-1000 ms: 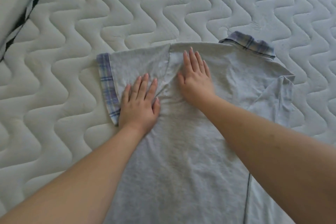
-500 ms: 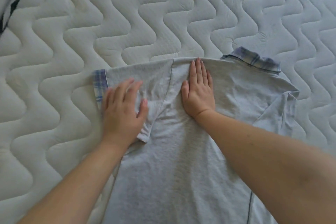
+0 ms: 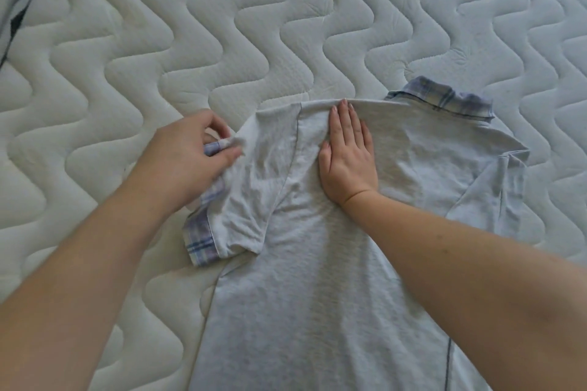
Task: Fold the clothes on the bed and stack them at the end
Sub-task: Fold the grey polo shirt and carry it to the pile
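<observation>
Your left hand (image 3: 182,157) pinches the plaid cuff (image 3: 200,240) of the sleeve; your right hand (image 3: 347,157) lies flat with straight fingers on the grey shirt (image 3: 301,295), which is spread on the bed (image 3: 222,25).

Grey shirt (image 3: 317,279) lies flat on the quilted white mattress (image 3: 222,25), back up, plaid collar (image 3: 444,98) at the far right. Right hand (image 3: 347,162) lies flat on the shirt near the shoulder seam, fingers straight and together, tips at the top fold edge. Left hand (image 3: 184,162) pinches the plaid cuff (image 3: 212,147) of the left sleeve (image 3: 251,200) between thumb and fingers, sleeve bunched and lifted a bit there; lower part of the cuff lies on the mattress. Right sleeve (image 3: 495,190) is folded in over the shirt body. Dark striped fabric (image 3: 19,16) shows at the top left corner.
</observation>
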Available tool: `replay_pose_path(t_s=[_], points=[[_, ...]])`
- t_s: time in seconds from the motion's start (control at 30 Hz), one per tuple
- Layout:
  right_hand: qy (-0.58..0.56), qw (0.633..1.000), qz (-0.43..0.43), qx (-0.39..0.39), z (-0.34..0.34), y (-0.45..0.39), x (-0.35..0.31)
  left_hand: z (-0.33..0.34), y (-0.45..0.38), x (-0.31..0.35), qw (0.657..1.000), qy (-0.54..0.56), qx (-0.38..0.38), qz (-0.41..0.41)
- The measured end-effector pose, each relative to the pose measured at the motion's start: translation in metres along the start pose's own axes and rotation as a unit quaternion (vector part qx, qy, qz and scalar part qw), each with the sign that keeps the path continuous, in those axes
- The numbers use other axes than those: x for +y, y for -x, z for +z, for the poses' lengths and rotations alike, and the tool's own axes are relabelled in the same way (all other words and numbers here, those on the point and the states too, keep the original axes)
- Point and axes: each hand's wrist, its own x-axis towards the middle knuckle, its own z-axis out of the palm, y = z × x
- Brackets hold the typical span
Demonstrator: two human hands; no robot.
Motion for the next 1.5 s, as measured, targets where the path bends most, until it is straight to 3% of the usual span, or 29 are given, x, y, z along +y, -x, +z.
replay_pose_path(t_s=[0.1, 0.23, 0.3, 0.37, 0.43, 0.47, 0.53, 0.6, 0.67, 0.73, 0.8, 0.87, 1.0, 1.2, 1.33, 1.5], points=[[0.005, 1.0, -0.005, 0.006, 0.002, -0.001, 0.003, 0.007, 0.026, 0.031, 0.996, 0.081, -0.032, 0.034], [-0.016, 1.0, -0.013, -0.001, -0.003, -0.003, 0.006, 0.026, 0.053, 0.079, 0.983, 0.162, -0.016, 0.084], [-0.115, 0.993, -0.016, -0.024, -0.022, -0.004, 0.005, 0.039, 0.061, 0.107, 0.98, 0.164, 0.008, 0.111], [-0.346, 0.937, 0.028, -0.048, -0.045, -0.001, 0.018, 0.057, 0.066, 0.134, 0.977, 0.165, 0.017, 0.135], [-0.563, 0.806, 0.17, -0.066, -0.071, 0.006, 0.04, 0.079, 0.072, 0.154, 0.974, 0.165, -0.006, 0.154], [-0.611, 0.757, 0.22, -0.068, -0.08, 0.009, 0.052, 0.09, 0.075, 0.16, 0.972, 0.167, -0.037, 0.161], [-0.628, 0.724, 0.274, -0.076, -0.092, 0.015, 0.073, 0.112, 0.083, 0.166, 0.964, 0.175, -0.126, 0.155], [-0.607, 0.73, 0.307, -0.075, -0.101, 0.019, 0.083, 0.126, 0.088, 0.157, 0.957, 0.169, -0.177, 0.154], [-0.583, 0.734, 0.336, -0.095, -0.108, 0.022, 0.08, 0.131, 0.087, 0.139, 0.963, 0.134, -0.149, 0.182], [-0.479, 0.816, 0.301, -0.122, -0.106, 0.024, 0.078, 0.131, 0.08, 0.119, 0.972, 0.109, -0.088, 0.188], [-0.331, 0.908, 0.211, -0.145, -0.097, 0.028, 0.074, 0.129, 0.069, 0.102, 0.979, 0.122, -0.024, 0.164], [-0.23, 0.948, 0.157, -0.155, -0.09, 0.032, 0.07, 0.129, 0.051, 0.091, 0.982, 0.132, 0.033, 0.131], [-0.192, 0.959, 0.168, -0.127, -0.083, 0.032, 0.071, 0.126, -0.001, 0.084, 0.989, 0.054, 0.057, 0.127], [-0.161, 0.97, 0.152, -0.096, -0.081, 0.038, 0.087, 0.119, -0.07, 0.112, 0.968, -0.143, -0.055, 0.197], [-0.201, 0.959, 0.166, -0.11, -0.068, 0.036, 0.097, 0.115, -0.105, 0.128, 0.939, -0.249, -0.123, 0.202], [-0.282, 0.94, 0.163, -0.105, -0.059, 0.033, 0.11, 0.103, -0.126, 0.138, 0.911, -0.329, -0.135, 0.209]])
